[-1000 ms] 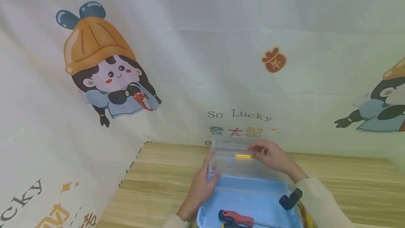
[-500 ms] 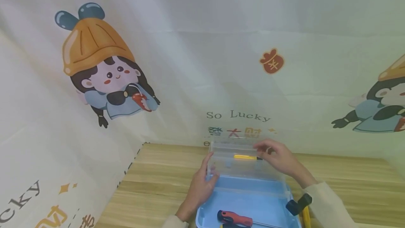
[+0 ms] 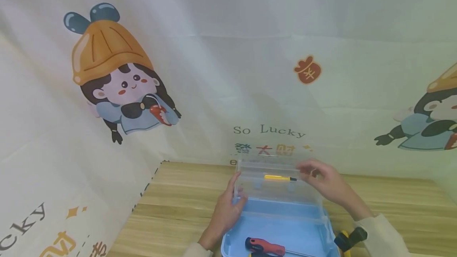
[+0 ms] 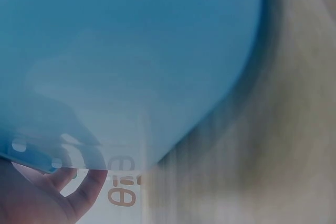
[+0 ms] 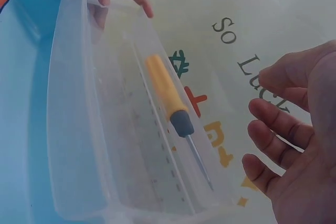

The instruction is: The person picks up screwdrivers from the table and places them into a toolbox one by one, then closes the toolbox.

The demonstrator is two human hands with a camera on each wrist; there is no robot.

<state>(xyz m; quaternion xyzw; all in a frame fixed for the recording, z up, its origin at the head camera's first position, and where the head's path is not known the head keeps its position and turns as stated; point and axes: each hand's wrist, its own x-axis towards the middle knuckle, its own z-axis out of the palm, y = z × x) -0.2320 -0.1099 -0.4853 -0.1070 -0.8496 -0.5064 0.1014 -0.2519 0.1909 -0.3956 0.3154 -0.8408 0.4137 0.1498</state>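
Note:
My left hand (image 3: pixel 225 207) grips the left end of a clear plastic lid (image 3: pixel 250 189), tilted open at the back of a light blue box (image 3: pixel 303 229). Inside the lid lies a slim yellow-handled tool (image 5: pixel 165 85) with a dark collar and a thin, pointed, awl-like shaft. To the right of that shaft, my right hand (image 3: pixel 326 177) holds nothing, its fingers relaxed and apart from the tool in the right wrist view. A red-and-black screwdriver (image 3: pixel 265 246) rests in the box. The left wrist view is mostly filled by the blue box wall (image 4: pixel 131 51).
Just below the screwdriver, a black-and-yellow thing (image 3: pixel 262 254) is cut off by the frame edge. Something yellow (image 3: pixel 346 245) stands by the box's right side, partly behind the black wrist camera (image 3: pixel 351 239). Printed cloth (image 3: pixel 214 70) hangs behind the wooden table (image 3: pixel 171 205).
My right hand has let go of the yellow-handled tool and moved right, away from it. The tool now lies fully visible in the lid. My left hand has stayed on the lid.

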